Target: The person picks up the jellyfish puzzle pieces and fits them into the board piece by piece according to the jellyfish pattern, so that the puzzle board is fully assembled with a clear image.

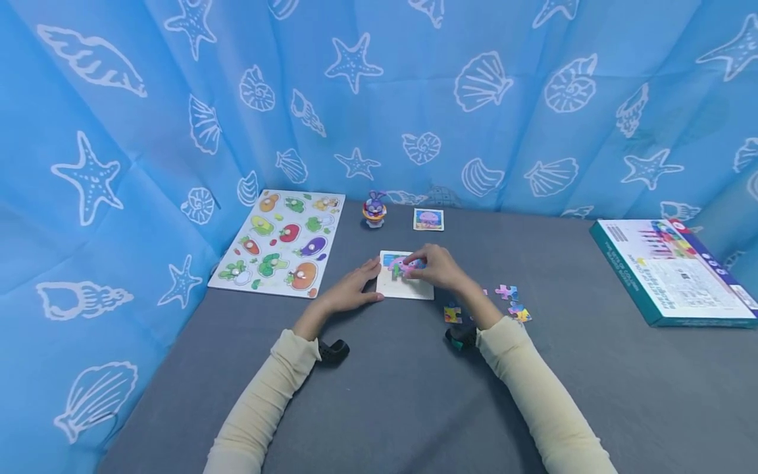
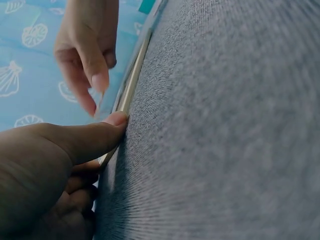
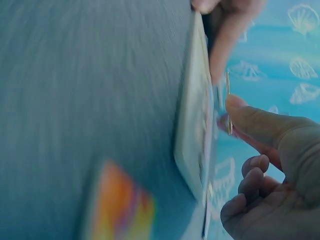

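A small pale puzzle board (image 1: 405, 289) lies on the grey table, with a pink and blue picture partly filled in at its upper part. My left hand (image 1: 351, 289) holds the board's left side, thumb at the near corner and fingers toward the far one. Over the board, my right hand (image 1: 439, 268) pinches a thin puzzle piece (image 3: 228, 82) between thumb and index finger, edge-on and apart from the board in the right wrist view. Several loose puzzle pieces, among them a yellow one (image 1: 453, 314) and a pink one (image 1: 507, 291), lie near the right forearm, which hides some.
Behind the board stand a small purple toy figure (image 1: 374, 209) and a square jellyfish card (image 1: 429, 220). A vegetable peg board (image 1: 278, 283) lies at left, a teal-edged box (image 1: 675, 273) at right. A blue curtain (image 1: 355, 105) borders the table's back and left.
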Demonstrator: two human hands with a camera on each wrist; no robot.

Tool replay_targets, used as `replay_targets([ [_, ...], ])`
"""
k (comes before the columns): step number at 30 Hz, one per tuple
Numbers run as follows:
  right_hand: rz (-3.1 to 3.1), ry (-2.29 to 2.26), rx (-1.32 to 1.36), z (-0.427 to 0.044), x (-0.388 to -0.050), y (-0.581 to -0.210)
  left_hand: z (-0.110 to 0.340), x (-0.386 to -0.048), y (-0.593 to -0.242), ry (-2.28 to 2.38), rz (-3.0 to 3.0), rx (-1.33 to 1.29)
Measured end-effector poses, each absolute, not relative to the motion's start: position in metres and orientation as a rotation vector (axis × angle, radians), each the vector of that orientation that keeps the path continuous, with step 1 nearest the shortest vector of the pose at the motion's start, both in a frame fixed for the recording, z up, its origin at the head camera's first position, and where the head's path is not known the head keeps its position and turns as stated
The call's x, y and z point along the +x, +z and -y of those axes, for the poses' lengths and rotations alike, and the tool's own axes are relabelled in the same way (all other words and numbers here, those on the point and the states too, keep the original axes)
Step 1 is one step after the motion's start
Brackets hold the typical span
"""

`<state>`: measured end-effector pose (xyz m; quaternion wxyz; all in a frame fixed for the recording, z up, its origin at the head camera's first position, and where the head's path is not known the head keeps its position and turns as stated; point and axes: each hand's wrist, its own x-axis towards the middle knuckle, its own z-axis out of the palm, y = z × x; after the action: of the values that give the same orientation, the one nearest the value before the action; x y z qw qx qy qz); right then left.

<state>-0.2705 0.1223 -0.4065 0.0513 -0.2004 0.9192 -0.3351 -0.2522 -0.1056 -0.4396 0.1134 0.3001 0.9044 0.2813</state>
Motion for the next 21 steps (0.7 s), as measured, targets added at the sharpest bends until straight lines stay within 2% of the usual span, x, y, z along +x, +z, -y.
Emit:
replay_targets([
  [7,-2.771,-1.034,-0.618,-0.102,-0.275,-0.419,0.106,-0.251,-0.438,0.819,-2.636,0.856],
  [21,-2.689,-1.06,-0.726,-0.098,-0.282,-0.423,0.109,-0.253,-0.437,0.819,-2.628,0.872],
])
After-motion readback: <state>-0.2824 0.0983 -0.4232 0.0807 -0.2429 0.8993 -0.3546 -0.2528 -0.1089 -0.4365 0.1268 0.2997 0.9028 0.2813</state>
